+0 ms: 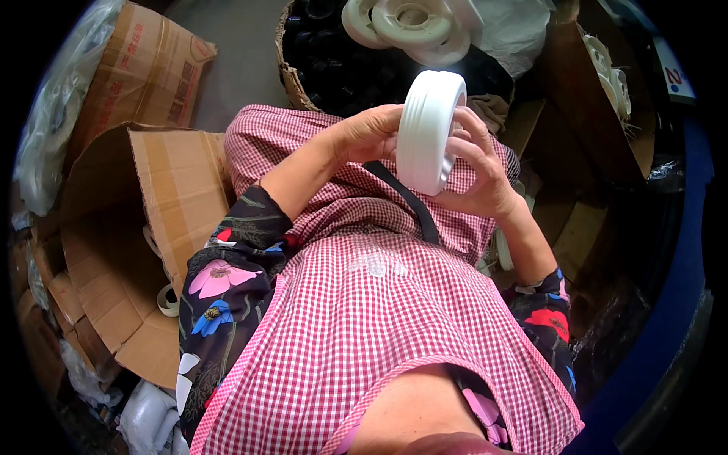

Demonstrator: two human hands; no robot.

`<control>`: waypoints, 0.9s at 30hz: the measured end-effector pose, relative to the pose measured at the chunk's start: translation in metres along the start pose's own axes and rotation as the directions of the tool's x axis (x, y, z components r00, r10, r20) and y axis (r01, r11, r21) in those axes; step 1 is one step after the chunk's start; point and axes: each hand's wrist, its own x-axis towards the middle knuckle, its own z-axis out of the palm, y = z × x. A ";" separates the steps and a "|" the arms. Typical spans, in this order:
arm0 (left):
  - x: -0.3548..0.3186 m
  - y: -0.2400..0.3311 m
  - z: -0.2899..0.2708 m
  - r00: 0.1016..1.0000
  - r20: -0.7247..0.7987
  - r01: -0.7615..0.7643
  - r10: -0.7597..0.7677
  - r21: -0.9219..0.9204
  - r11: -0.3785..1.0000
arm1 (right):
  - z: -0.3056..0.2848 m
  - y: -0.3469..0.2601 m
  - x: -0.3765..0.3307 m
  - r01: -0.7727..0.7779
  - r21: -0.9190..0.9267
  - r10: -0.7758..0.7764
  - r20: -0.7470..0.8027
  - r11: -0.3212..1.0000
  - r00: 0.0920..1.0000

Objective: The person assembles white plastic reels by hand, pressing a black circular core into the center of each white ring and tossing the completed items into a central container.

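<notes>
A worker's left hand [370, 133] and right hand [489, 173] grip a ribbed white ring [422, 135] above a checked apron [364, 326]; gray floor [239, 64] stretches beyond an open carton [180, 193], white flanged rings [402, 26] topping a bin [289, 80] toward its far edge.

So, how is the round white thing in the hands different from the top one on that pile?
The held piece stands on edge between the left hand and right hand; the top piece lies flatter. The held piece shows its grooved rim; the top piece shows its face and middle hole. Both are round, whitish.
</notes>
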 end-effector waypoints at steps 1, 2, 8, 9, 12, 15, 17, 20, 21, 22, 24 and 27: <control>-0.001 0.004 0.001 1.000 0.016 0.022 -0.022 0.014 1.000 | -0.001 0.002 -0.001 -0.008 -0.017 0.008 -0.013 1.000 1.000; 0.000 0.006 0.006 0.999 -0.047 0.029 -0.024 0.112 0.993 | -0.003 0.002 -0.001 -0.015 -0.034 0.014 -0.027 0.999 1.000; 0.001 0.008 0.004 0.973 -0.229 0.112 0.008 0.509 0.853 | 0.007 0.010 -0.006 -0.626 0.610 0.678 0.189 0.486 0.710; -0.002 0.008 0.005 0.973 -0.230 0.124 0.004 0.541 0.832 | 0.003 0.010 -0.003 -0.706 0.617 0.714 0.314 0.347 0.626; -0.012 0.016 0.007 0.976 -0.201 0.052 0.080 0.577 0.815 | -0.009 0.016 0.011 -0.856 0.508 0.680 0.660 -0.091 0.320; -0.013 0.015 -0.007 0.952 -0.245 -0.023 0.183 0.538 0.842 | 0.022 0.021 0.022 -0.485 0.199 0.516 -0.158 0.852 0.842; -0.020 0.026 -0.003 0.930 -0.240 -0.085 0.279 0.598 0.797 | 0.049 -0.002 0.046 -0.411 0.316 0.514 -0.418 0.855 0.749; -0.048 0.043 -0.009 0.905 -0.194 -0.158 0.377 0.670 0.725 | 0.019 0.020 0.059 -0.582 0.813 0.418 0.531 -0.006 0.737; -0.062 0.058 -0.005 0.915 -0.251 -0.099 0.317 0.621 0.777 | -0.004 0.034 0.058 -0.711 0.602 -0.020 0.758 -0.364 0.652; -0.079 0.071 -0.009 0.905 -0.255 -0.142 0.342 0.576 0.805 | -0.023 0.030 0.067 -0.791 0.602 0.344 0.724 0.110 0.598; -0.125 0.093 -0.018 0.841 -0.211 -0.431 0.499 0.296 0.852 | -0.018 0.017 0.097 -0.692 0.274 0.711 0.042 0.668 0.702; -0.168 0.115 -0.023 0.712 -0.113 -0.688 0.693 -0.307 0.657 | -0.055 0.091 0.132 -0.474 0.035 0.454 -0.360 0.880 0.815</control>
